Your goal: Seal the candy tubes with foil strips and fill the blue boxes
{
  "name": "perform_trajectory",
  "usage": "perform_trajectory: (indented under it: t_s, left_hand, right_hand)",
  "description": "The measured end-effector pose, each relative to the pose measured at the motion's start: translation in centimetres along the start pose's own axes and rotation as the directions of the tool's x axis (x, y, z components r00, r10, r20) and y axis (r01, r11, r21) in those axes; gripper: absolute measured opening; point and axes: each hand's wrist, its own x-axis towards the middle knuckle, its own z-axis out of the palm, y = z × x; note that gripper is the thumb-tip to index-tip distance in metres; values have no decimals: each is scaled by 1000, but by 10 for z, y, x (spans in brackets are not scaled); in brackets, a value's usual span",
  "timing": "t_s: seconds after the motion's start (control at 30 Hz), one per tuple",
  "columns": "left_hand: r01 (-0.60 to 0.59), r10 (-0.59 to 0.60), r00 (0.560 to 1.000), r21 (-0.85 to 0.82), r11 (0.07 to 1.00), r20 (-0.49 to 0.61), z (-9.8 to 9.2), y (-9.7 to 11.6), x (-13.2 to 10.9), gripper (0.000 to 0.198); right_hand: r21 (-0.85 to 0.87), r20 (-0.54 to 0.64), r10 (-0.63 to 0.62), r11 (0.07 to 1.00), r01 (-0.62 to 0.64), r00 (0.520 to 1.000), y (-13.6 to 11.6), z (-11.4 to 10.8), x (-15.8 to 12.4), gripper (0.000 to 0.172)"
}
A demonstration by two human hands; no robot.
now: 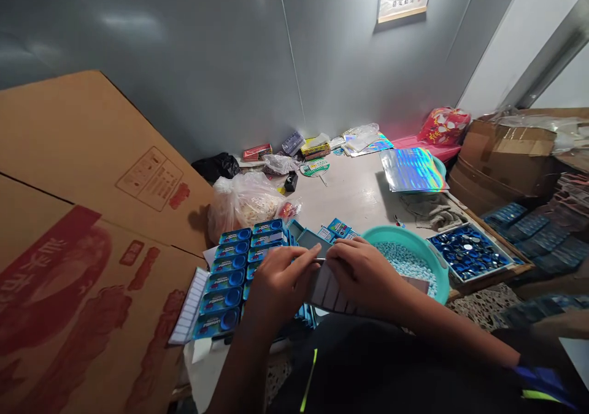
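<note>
My left hand (281, 279) and my right hand (361, 272) meet at the middle of the table's front edge, with their fingertips close together. Both are closed around a small thin piece (319, 260), too small and covered to name. Just under my fingers is a sheet with pale rectangles (329, 291), partly hidden by my right hand. Left of my left hand, blue blister-like packs (225, 281) lie in rows. Behind my hands are an open grey-teal tray (307, 240) and small blue printed cards (338, 227).
A teal basin (442, 279) of small pale blue pellets stands right of my hands. Beyond it is a tray (508, 260) of blue round pieces. A large cardboard box (105, 248) walls off the left. A plastic bag (246, 205) and a shiny sheet (414, 170) lie farther back.
</note>
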Motion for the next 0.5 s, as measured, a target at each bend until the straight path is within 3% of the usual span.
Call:
perform_trajectory:
  t_s: [0.1,0.27,0.43,0.5]
  left_hand:
    - [-144,153,985,115,983,-74,6,-1,3,29]
    - [-281,294,952,127,951,-91,12,-4,3,34]
    - [-318,328,940,106,942,-98,19,-3,2,36]
    - [-262,265,958,45,964,-106,20,0,1,37]
  right_hand:
    - [39,-45,61,998,-59,997,1,-2,-1,22]
    - [62,-78,75,996,-70,994,4,-9,-4,21]
    - [51,-75,75,996,-71,994,8,-12,-7,20]
    - [60,-87,69,996,-64,994,8,-11,-7,19]
